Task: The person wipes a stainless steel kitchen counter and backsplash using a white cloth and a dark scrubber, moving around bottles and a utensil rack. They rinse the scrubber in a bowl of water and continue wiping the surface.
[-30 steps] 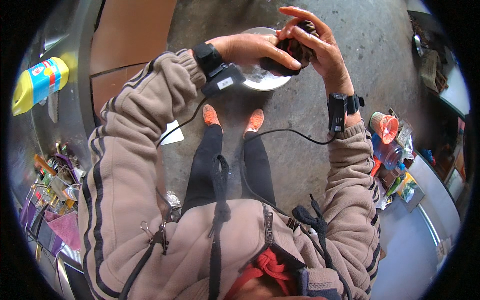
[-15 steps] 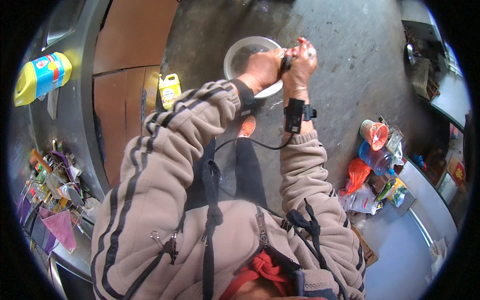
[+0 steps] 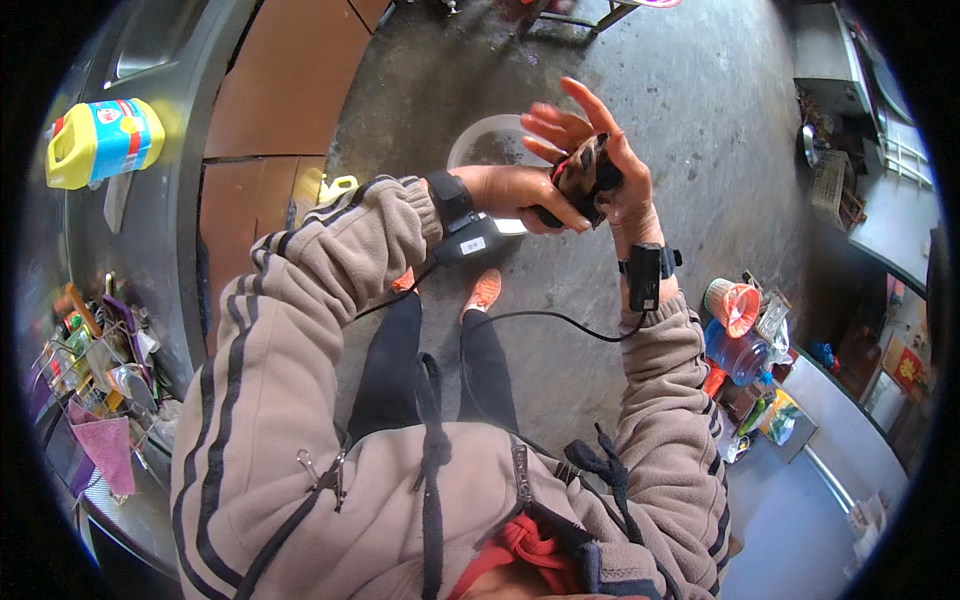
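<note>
My left hand (image 3: 520, 192) is closed on a small dark object (image 3: 580, 178) with brown and black patches and a red edge; its kind I cannot make out. My right hand (image 3: 625, 165) is raised beside it, fingers stretched out and apart, the palm against the object's right side. Some of those fingers are smeared by motion. Both hands look wet. Just beyond and below them a white round basin (image 3: 466, 140) stands on the floor, partly hidden by my left hand and wrist; its inside looks grey and murky.
At left is a metal counter with a yellow jug (image 3: 105, 142) and a rack of utensils (image 3: 105, 350). A second yellow jug (image 3: 338, 188) stands by the brown cabinet doors (image 3: 275, 85). At right are an orange-lined bin (image 3: 733, 306) and a large blue bottle (image 3: 735, 352). A table leg (image 3: 610, 18) shows at the top.
Both hands have come nearer to me, off the basin. My right hand has spread its fingers, and the dark object now shows between the hands. The view has shifted, showing both shoes.
</note>
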`<action>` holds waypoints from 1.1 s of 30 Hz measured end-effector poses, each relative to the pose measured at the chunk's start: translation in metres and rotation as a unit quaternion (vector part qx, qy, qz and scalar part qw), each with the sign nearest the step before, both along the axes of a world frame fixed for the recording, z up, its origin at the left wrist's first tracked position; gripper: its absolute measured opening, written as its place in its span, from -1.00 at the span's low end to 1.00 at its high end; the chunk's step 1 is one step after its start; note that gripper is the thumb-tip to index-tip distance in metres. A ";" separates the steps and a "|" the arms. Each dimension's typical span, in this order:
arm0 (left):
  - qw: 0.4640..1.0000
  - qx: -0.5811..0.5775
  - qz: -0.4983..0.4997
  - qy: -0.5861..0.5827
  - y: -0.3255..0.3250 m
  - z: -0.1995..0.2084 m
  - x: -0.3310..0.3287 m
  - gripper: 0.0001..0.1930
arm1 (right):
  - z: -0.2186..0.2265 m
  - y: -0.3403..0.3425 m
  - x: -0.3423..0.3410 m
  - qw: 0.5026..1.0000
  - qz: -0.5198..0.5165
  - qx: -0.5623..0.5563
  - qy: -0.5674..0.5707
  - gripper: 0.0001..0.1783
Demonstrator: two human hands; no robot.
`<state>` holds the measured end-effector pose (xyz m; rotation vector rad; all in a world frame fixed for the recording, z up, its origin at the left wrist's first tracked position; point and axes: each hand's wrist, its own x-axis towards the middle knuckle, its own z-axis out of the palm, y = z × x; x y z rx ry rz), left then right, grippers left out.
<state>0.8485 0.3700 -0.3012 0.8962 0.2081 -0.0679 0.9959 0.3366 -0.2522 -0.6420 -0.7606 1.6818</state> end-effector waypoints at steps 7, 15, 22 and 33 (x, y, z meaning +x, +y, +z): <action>0.952 0.196 0.225 0.062 -0.014 0.017 0.004 -0.74 | 0.014 -0.003 -0.012 0.982 -0.120 -0.063 -0.134 -0.45; 0.790 0.469 0.245 0.309 -0.005 -0.030 0.017 -0.51 | -0.054 0.020 -0.030 0.915 -0.367 -0.144 -0.085 -0.71; 0.901 0.355 0.152 0.198 0.006 -0.027 0.001 -0.26 | -0.057 0.007 -0.018 0.923 -0.321 -0.197 -0.085 -0.62; 0.992 -0.033 0.125 -0.001 0.025 0.040 -0.014 -0.62 | 0.031 0.017 0.005 0.994 -0.019 0.035 -0.100 0.04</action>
